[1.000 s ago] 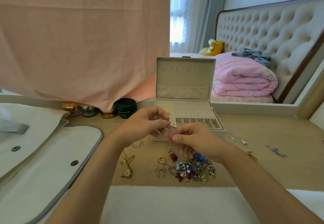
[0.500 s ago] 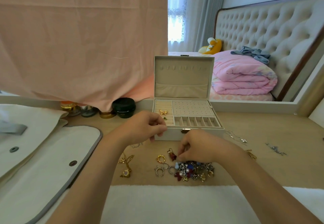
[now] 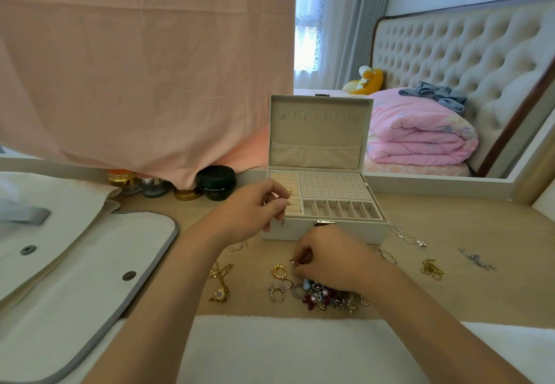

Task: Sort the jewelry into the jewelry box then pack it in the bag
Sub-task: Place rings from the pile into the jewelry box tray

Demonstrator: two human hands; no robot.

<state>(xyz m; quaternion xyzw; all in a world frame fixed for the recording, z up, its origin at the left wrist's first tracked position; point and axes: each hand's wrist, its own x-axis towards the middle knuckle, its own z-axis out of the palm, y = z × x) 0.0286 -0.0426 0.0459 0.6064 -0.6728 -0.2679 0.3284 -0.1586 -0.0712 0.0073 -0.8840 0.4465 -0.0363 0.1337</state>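
Note:
The open beige jewelry box (image 3: pixel 354 229) stands mid-table with its lid upright. A small gold ring (image 3: pixel 289 191) sits in its ring rolls at the left. My left hand (image 3: pixel 255 209) hovers over those rolls with curled fingers; whether it holds anything is hidden. Just in front of the box, my right hand (image 3: pixel 327 263) pinches a small dark red piece (image 3: pixel 295 262) at the edge of the mixed jewelry pile (image 3: pixel 318 293). A gold hoop (image 3: pixel 278 271) and a gold pendant necklace (image 3: pixel 220 290) lie to the left of the pile. The white bag (image 3: pixel 90 263) with grey trim lies open at the left.
Thin silver chains (image 3: pixel 408 236), a gold chain (image 3: pixel 432 269) and another silver piece (image 3: pixel 476 259) lie to the right of the box. Cosmetic jars (image 3: pixel 216 182) stand behind, under a hanging pink cloth (image 3: pixel 144 68). A white towel (image 3: pixel 270 347) covers the front edge.
My hands parted: the left went to the box's ring rolls, where a gold ring now sits, and the right dropped to the pile and pinched a small dark red piece.

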